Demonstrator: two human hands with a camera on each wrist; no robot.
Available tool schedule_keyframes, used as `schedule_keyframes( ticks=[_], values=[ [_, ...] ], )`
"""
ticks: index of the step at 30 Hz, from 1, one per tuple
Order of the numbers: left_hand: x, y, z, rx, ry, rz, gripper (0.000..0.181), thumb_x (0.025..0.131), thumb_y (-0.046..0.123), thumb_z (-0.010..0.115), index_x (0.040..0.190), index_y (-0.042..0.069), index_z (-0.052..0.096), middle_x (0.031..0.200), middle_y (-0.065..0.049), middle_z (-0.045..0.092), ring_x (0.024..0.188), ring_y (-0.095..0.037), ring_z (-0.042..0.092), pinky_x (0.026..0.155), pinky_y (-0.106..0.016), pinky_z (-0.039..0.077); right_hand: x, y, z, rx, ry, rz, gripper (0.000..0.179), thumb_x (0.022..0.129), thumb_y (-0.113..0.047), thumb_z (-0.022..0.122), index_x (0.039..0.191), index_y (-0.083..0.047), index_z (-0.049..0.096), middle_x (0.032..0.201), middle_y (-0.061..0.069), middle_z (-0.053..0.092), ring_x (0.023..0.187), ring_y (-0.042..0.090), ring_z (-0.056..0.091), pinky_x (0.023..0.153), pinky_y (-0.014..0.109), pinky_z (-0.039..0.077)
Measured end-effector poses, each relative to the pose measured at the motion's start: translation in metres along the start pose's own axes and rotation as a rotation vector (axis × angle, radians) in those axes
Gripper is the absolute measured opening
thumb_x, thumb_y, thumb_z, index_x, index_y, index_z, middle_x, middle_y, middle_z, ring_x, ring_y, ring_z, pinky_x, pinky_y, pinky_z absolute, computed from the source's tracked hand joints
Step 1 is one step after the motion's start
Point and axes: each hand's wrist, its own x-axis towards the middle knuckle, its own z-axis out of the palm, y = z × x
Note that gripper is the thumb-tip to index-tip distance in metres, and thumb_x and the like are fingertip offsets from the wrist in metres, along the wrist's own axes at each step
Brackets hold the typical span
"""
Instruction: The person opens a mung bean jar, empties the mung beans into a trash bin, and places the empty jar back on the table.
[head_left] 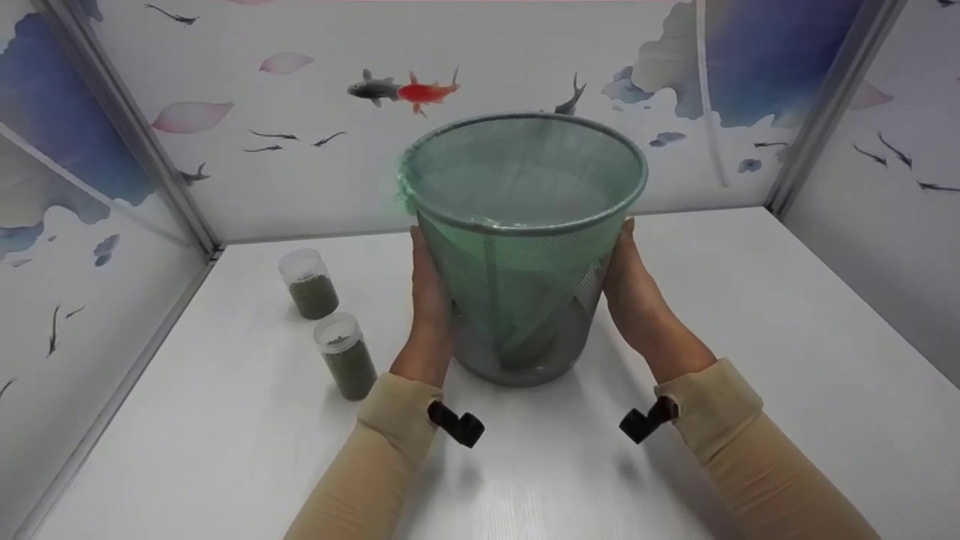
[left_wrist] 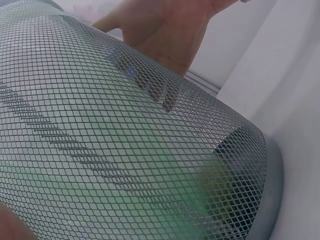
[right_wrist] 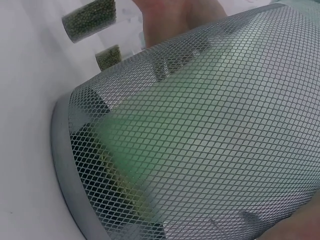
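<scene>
In the head view, a grey metal mesh trash can (head_left: 540, 367) stands upright at the middle of the white table. A translucent green trash bag (head_left: 517, 255) lines it, with a crumpled edge over the left of the rim. My left hand (head_left: 431, 307) holds the can's left side, and my right hand (head_left: 637, 300) holds its right side. Both hands' fingers lie partly hidden behind the wall. Through the mesh in the left wrist view, the green bag (left_wrist: 125, 150) hangs inside, and something yellowish, too blurred to name, shows near the base.
Two clear jars of small green beans stand left of the can, one farther back (head_left: 313, 295) and one nearer (head_left: 350, 367). White panels printed with fish and petals enclose the table (head_left: 787, 337) at the back and sides. A small black device (head_left: 457, 424) sits at each wrist.
</scene>
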Motion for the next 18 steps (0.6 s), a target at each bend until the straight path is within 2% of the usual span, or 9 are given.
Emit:
schedule_keyframes(
  ticks=[5,8,15,18],
  values=[
    [0.0006,0.0041,0.0003,0.016,-0.002,-0.043,0.067,0.107,0.073,0.018,0.168,0.045,0.022,0.169,0.023,0.029,0.155,-0.001,0.024,0.129,-0.041,0.012,-0.0010,-0.0025,-0.0028,-0.034,-0.019,0.005,0.073,0.104,-0.075,0.007,0.169,-0.044,-0.005,0.176,-0.019,-0.008,0.162,0.011,-0.010,0.129,0.050,-0.007],
    [0.0019,0.0047,0.0009,0.020,-0.004,-0.037,0.068,0.107,0.073,0.018,0.169,0.044,0.022,0.170,0.021,0.028,0.156,-0.004,0.024,0.129,-0.043,0.012,-0.0003,-0.0028,-0.0035,-0.043,-0.012,-0.006,0.074,0.103,-0.078,0.008,0.169,-0.046,-0.004,0.176,-0.019,-0.008,0.163,0.012,-0.009,0.129,0.053,-0.006],
    [-0.0017,0.0034,-0.0010,0.039,0.019,-0.083,0.072,0.105,0.076,0.020,0.169,0.043,0.020,0.172,0.016,0.026,0.159,-0.009,0.021,0.129,-0.048,0.011,0.0005,0.0006,-0.0032,-0.027,-0.003,-0.039,0.075,0.102,-0.080,0.011,0.168,-0.048,-0.003,0.175,-0.022,-0.006,0.162,0.009,-0.009,0.130,0.052,-0.004],
    [-0.0041,0.0031,-0.0016,0.024,0.028,-0.099,0.072,0.106,0.075,0.023,0.170,0.041,0.020,0.173,0.015,0.025,0.159,-0.011,0.022,0.130,-0.048,0.012,-0.0004,0.0002,-0.0018,-0.043,0.012,-0.008,0.078,0.099,-0.084,0.009,0.168,-0.048,-0.003,0.175,-0.022,-0.005,0.163,0.011,-0.007,0.130,0.053,-0.004]
  ],
)
